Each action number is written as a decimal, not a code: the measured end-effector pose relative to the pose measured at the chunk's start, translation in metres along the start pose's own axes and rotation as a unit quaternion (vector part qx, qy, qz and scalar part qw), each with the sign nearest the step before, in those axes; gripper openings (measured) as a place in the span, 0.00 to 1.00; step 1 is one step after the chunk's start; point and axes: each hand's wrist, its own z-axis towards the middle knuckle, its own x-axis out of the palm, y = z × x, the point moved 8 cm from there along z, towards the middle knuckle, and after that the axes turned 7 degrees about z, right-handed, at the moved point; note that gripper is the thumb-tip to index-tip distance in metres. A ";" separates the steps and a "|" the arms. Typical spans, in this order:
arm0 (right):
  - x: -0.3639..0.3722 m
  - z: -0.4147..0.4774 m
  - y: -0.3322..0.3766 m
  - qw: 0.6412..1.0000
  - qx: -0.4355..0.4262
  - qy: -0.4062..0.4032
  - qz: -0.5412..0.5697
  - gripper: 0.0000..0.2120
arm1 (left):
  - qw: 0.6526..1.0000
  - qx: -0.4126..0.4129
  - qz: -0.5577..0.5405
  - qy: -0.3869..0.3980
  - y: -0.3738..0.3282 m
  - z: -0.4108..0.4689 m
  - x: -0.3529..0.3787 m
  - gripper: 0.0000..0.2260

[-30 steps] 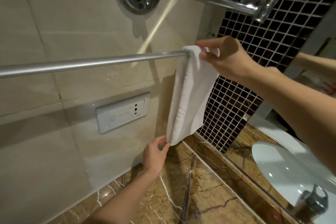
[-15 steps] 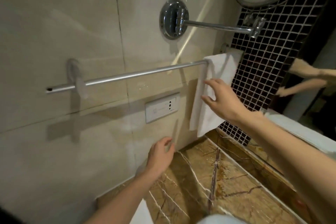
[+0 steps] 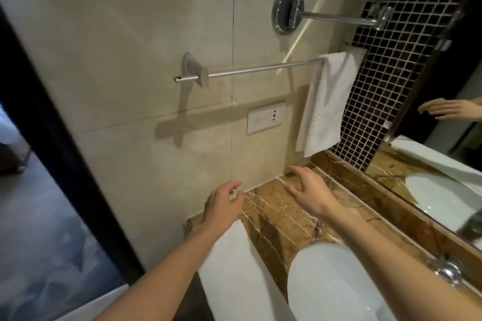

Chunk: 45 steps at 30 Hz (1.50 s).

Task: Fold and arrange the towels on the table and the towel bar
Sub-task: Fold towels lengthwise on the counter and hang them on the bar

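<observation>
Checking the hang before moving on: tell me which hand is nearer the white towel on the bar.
Right. The right hand hovers just below the towel; the left hand lies farther left and lower. Neither touches it.

Towel bar [image 3: 260, 69] is bare all along left of the hanging towel [image 3: 326, 101]. Counter [image 3: 276, 214] below is open by the wall [image 3: 156, 34], though the sink [image 3: 333, 289] crowds the near side.

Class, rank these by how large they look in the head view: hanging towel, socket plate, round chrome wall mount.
Largest: hanging towel.
Then round chrome wall mount and socket plate, too alike to rank.
</observation>
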 end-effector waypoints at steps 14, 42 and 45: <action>0.087 -0.168 -0.031 0.995 -0.057 0.073 -0.022 0.26 | 0.951 0.039 0.284 0.120 0.024 -0.204 0.039 0.22; 0.174 -0.297 -0.139 0.965 0.042 0.258 -0.027 0.19 | 0.922 -0.055 0.312 0.222 0.066 -0.346 0.139 0.25; 0.185 -0.300 -0.139 0.965 0.026 0.260 -0.031 0.12 | 0.927 -0.073 0.295 0.218 0.074 -0.351 0.146 0.25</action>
